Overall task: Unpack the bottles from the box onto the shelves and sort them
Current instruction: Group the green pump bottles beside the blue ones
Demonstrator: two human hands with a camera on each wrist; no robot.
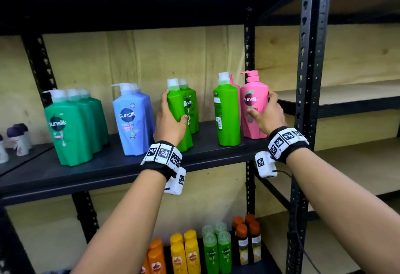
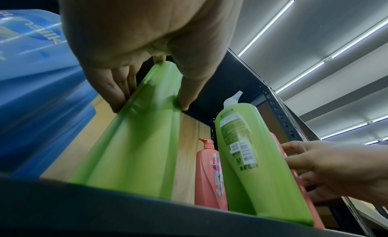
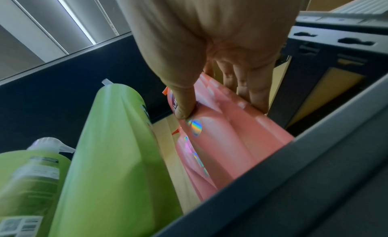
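Observation:
On the black middle shelf my left hand grips a light green pump bottle, fingers on its left side and thumb on its right; the left wrist view shows that green bottle between the fingers. A second green bottle stands just behind it. Further right, my right hand grips a pink Sunsilk bottle, thumb on the label; the right wrist view shows this pink bottle. Another green bottle stands alone between the hands, back label facing me, with a second pink bottle partly hidden behind it.
Dark green bottles and blue bottles stand in rows at the left. Small roll-on bottles sit on the far-left shelf. Orange, yellow and green bottles fill the shelf below. A black upright post stands close right of my right hand.

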